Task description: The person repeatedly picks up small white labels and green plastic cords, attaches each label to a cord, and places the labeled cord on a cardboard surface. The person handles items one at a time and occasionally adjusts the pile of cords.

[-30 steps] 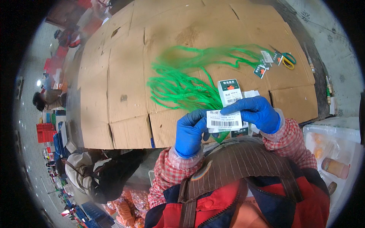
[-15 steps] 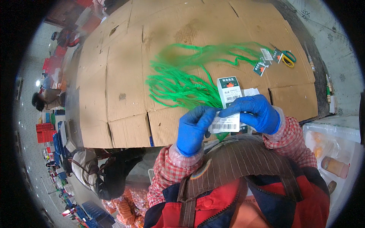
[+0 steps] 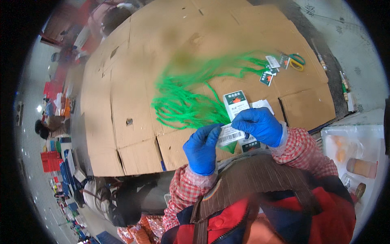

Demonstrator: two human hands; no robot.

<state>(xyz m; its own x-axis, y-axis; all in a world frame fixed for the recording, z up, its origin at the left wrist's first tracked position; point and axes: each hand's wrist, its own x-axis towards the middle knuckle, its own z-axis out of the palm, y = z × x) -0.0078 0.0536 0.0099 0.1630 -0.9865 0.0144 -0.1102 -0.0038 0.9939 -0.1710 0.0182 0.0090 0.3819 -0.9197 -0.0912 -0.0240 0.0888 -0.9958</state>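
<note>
My left hand (image 3: 200, 149) and my right hand (image 3: 261, 127), both in blue gloves, pinch a white barcode label (image 3: 230, 136) between them, the label slightly tilted. Just beyond it lie a green-headed printed label strip (image 3: 236, 105) and more white paper (image 3: 261, 105). A loose bundle of green mesh strands (image 3: 183, 110) spreads across the cardboard-covered table (image 3: 113, 122), and a small part of green mesh shows below my fingers. Green-and-white tags (image 3: 266, 79) and scissors (image 3: 296, 66) with teal and yellow handles lie at the strands' far right end.
A white foam box (image 3: 336, 135) holding jars sits at right. Bags of orange items (image 3: 142, 231) and a pale bag (image 3: 95, 197) are below the table's left side. A person (image 3: 55, 124) and red crates (image 3: 50, 161) are at far left.
The view has shifted, with the table sitting lower in the picture. The held label has tilted, its right end higher, and my fingers have moved slightly along it.
</note>
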